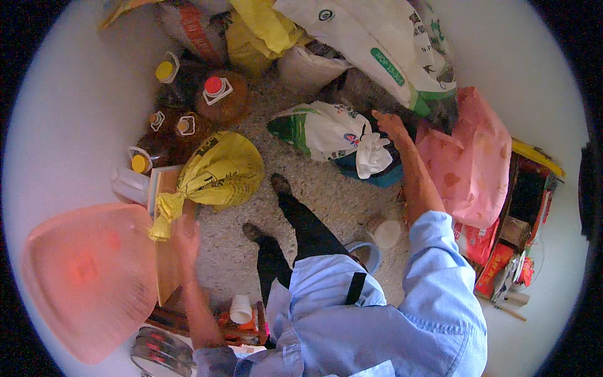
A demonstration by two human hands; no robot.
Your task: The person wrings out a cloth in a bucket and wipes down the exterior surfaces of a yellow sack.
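My left hand [187, 238] is beside a wooden board [166, 268], just below a tied yellow plastic bag [226, 174]. Its fingers are blurred, and I cannot tell whether they grip the board's edge. The bag's knotted neck hangs over the board's top. My right hand [390, 126] reaches forward with the index finger stretched out and nothing visible in it. Beneath that arm lies a white and green woven sack [325, 129] with a gathered white neck [373, 155]. It rests partly on a blue-green object [377, 178], largely covered.
Large capped plastic jugs [221, 101] stand at the left wall. A big white sack [362, 37] leans at the back, near a pink bag [471, 160]. A pink plastic basin [89, 278] is at left. Paper cups [240, 308] and a bluish bucket [372, 257] are near my legs.
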